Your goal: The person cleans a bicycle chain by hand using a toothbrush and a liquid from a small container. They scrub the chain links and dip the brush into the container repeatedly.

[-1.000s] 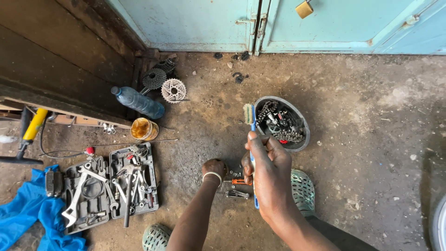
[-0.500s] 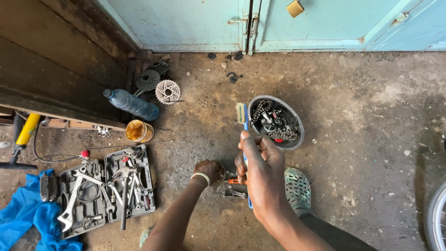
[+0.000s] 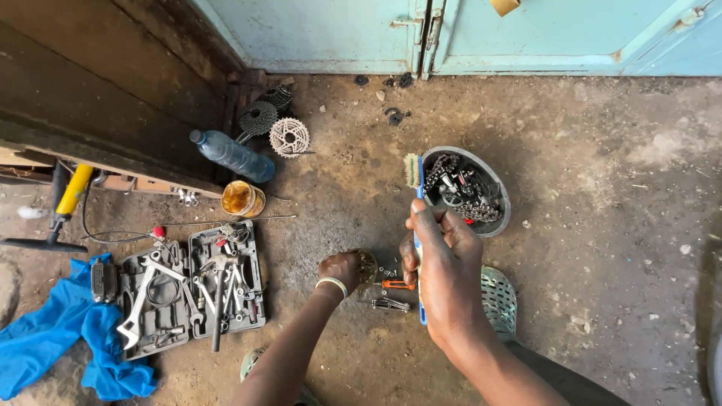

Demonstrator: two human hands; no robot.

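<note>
— Near the centre of the frame, what is held by the right hand (image 3: 444,271)?

— A blue-handled toothbrush (image 3: 416,218) is gripped there, the fingers wrapped tightly around its handle. The bristled head is pointed toward the upper part of the frame, just beside the rim of the grey metal bowl (image 3: 502,218), which is filled with a chain and dark metal parts.

— And the left hand (image 3: 340,269)?

— It is seen lower centre, closed into a fist around a small round rusty part (image 3: 368,265), held low against the concrete floor (image 3: 602,150). A pale bracelet is worn at the wrist. Small screws and an orange-handled tool (image 3: 396,285) are scattered just beside it.

— What is seen elsewhere?

— At lower left an open grey tool case (image 3: 162,331) is laid out with wrenches, next to a blue cloth (image 3: 53,338). Toward the upper left, a plastic bottle (image 3: 233,156), a yellow tin (image 3: 242,199) and several sprocket cassettes (image 3: 289,137) are placed near a wooden step. A green perforated sandal (image 3: 500,301) is partly covered by the right forearm.
</note>
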